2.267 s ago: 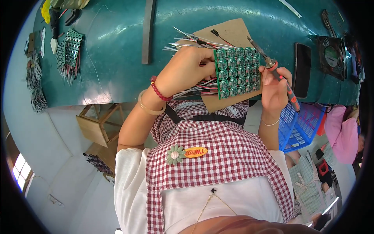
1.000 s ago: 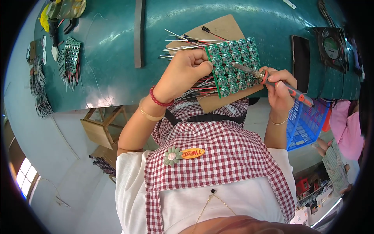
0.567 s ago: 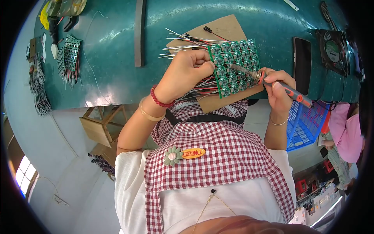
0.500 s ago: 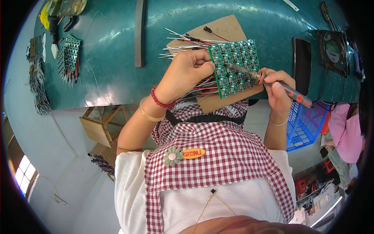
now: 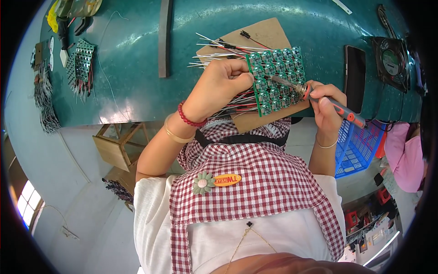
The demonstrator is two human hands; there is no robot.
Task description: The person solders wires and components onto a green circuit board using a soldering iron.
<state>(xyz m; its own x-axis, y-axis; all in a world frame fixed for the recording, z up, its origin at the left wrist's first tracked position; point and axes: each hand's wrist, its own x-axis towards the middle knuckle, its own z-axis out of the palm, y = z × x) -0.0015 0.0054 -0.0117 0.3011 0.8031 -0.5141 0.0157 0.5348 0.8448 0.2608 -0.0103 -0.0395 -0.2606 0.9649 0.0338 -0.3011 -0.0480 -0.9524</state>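
A green circuit board panel (image 5: 277, 58), made up of many small boards in rows, lies over a piece of brown cardboard (image 5: 269, 33). My right hand (image 5: 326, 102) grips a soldering iron (image 5: 343, 111) by its grey and red handle. The iron's metal tip slants left, down onto the middle left part of the panel. At the panel's left edge my left hand (image 5: 221, 86) is closed in a pinch, close to the tip; whatever its fingers hold is hidden. Red, black and white wires (image 5: 211, 55) stick out leftward above and below that hand.
A dark bar (image 5: 164, 41) lies on the green table. Wired boards (image 5: 82, 61) and a wire bundle (image 5: 44, 102) are at left. To the right are a phone (image 5: 354, 77), a fan (image 5: 391, 64) and pliers (image 5: 385, 20). A blue crate (image 5: 358, 150) stands below; another person's pink sleeve (image 5: 404, 155) shows.
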